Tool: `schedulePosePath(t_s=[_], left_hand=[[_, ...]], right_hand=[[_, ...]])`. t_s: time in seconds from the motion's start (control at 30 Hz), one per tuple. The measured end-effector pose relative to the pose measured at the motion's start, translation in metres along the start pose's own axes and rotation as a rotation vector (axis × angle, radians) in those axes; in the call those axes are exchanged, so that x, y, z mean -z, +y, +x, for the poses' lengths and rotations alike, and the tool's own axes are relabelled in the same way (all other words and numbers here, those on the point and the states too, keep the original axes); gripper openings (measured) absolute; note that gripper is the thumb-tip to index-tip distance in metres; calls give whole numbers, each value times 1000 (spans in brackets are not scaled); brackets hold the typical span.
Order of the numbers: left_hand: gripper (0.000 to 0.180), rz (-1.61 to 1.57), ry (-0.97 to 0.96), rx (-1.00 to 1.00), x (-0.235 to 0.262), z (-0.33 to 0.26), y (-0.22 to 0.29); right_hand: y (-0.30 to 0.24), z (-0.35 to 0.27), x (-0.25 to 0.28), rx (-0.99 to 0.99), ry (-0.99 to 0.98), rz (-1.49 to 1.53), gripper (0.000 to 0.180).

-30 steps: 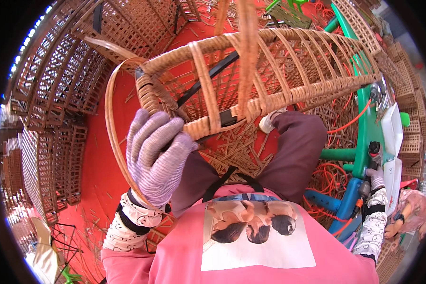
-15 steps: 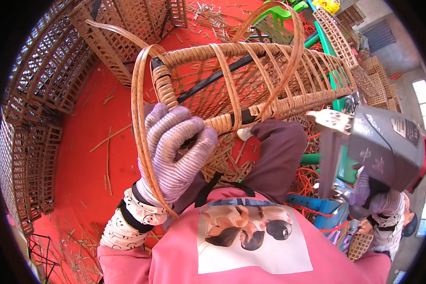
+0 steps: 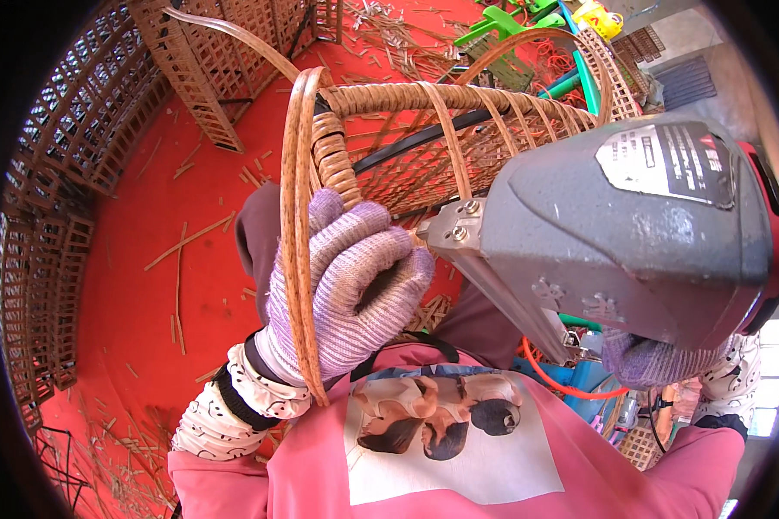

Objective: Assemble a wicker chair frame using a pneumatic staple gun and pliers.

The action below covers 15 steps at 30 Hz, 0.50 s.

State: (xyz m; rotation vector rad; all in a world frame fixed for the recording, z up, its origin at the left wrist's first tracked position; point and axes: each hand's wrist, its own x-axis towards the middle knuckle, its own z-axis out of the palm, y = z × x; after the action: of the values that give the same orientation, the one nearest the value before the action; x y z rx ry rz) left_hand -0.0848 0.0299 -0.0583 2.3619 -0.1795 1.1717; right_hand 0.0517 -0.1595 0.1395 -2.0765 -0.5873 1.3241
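My left hand (image 3: pixel 346 285), in a striped purple-and-white knit glove, is closed around the near corner of a woven rattan frame (image 3: pixel 381 101). The frame's rim is wrapped with rattan strip, and its mesh stretches away to the right. Over the back of that hand runs a long loop of split rattan strip (image 3: pixel 297 208). My right hand (image 3: pixel 658 358), gloved as well, is wrapped around the handle of a grey air staple gun (image 3: pixel 606 233). The gun's metal nose sits right beside my left fingers at the rim. Its body hides part of the frame.
Stacked brown woven panels (image 3: pixel 48 285) line the left side, with another leaning panel (image 3: pixel 225 52) behind. Rattan scraps litter the red floor (image 3: pixel 138 320). An orange hose (image 3: pixel 571 391) runs below the gun. A green plastic stool (image 3: pixel 498 24) stands at the back.
The staple gun has come in from the right, and its nose now reaches the rim by my left hand. My left hand and the frame corner have shifted slightly right.
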Motion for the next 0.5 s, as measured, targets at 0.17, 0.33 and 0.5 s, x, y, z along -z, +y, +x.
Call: schedulePosePath(t_s=[0.17, 0.33, 0.5], left_hand=[[28, -17, 127, -20, -2, 4, -2], [28, -74, 82, 21, 2, 5, -1], [27, -83, 57, 37, 2, 0, -2]], right_hand=[[-5, 4, -1, -12, -10, -21, 36], [-8, 3, -3, -25, -13, -43, 35], [-13, 3, -7, -28, -25, -66, 33]])
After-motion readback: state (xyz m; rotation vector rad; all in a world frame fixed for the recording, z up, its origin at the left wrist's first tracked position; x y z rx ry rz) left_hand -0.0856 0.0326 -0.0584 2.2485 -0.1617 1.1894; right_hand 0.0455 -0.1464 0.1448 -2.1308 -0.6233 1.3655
